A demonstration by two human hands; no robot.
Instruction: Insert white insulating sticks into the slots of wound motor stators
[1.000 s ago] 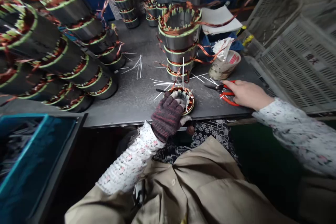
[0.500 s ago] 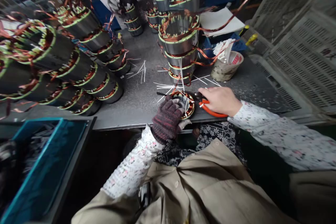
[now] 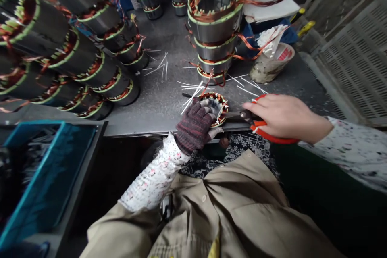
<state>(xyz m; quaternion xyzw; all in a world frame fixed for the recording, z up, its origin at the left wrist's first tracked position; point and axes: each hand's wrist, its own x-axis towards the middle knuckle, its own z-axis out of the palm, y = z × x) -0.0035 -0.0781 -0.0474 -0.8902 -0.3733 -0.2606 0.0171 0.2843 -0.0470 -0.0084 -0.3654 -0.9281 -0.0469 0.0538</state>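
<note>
Ring in hand partly bound, red-handled cutters at its edge

You have the low, round ring of copper-red windings with a pale green edge at the centre of the frame, on the dark grey metal tabletop close to its near edge. Your left hand in its dark maroon knitted glove is clamped on the ring's left side, pale fingertips over the opening and thumb at the near edge. Your bare right hand, right of centre, is closed around the red-handled cutters with dark metal blades. Their tips reach the ring's right edge; whether they touch it, or whether the blades stand apart or together, you cannot tell from here.

As for progress, white ties show on the ring's right side, so that part looks bound. Your glove covers much of the left, so how much binding is left there cannot be told. The cutters at the edge suggest trimming is in hand and not yet finished.

Thin white straight strands lie loose just beyond the ring; they look like unused cord or offcuts. A thick upright bundle of white strands stands in the upper right, so material seems plentiful. The tall stack of grey metal cylinders with copper windings rises at upper centre; whether those are finished cannot be told.
</note>
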